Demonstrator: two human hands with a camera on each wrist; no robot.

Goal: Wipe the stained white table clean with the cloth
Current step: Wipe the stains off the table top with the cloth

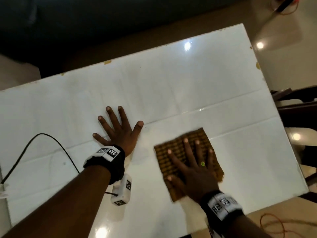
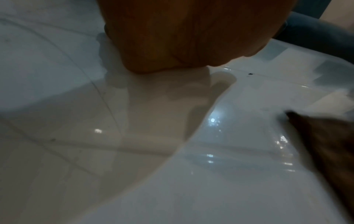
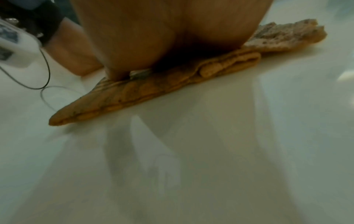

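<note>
A glossy white table (image 1: 188, 86) fills the head view. A folded brown patterned cloth (image 1: 173, 148) lies flat on its right front part. My right hand (image 1: 192, 162) lies flat on the cloth with fingers spread and straight, pressing it down. In the right wrist view the palm (image 3: 172, 34) sits on the folded cloth (image 3: 134, 94). My left hand (image 1: 118, 129) rests flat on the bare table to the left of the cloth, fingers spread, holding nothing. The left wrist view shows that palm (image 2: 182, 33) on the table and a blurred cloth corner (image 2: 325, 144). Faint smears (image 1: 142, 155) show between the hands.
Brown chipped spots (image 1: 107, 62) mark the table's far edge and right edge (image 1: 257, 65). A black cable (image 1: 42, 134) loops over the left side of the table. Dark furniture (image 1: 298, 107) stands to the right, and an orange cord (image 1: 272, 222) lies on the floor.
</note>
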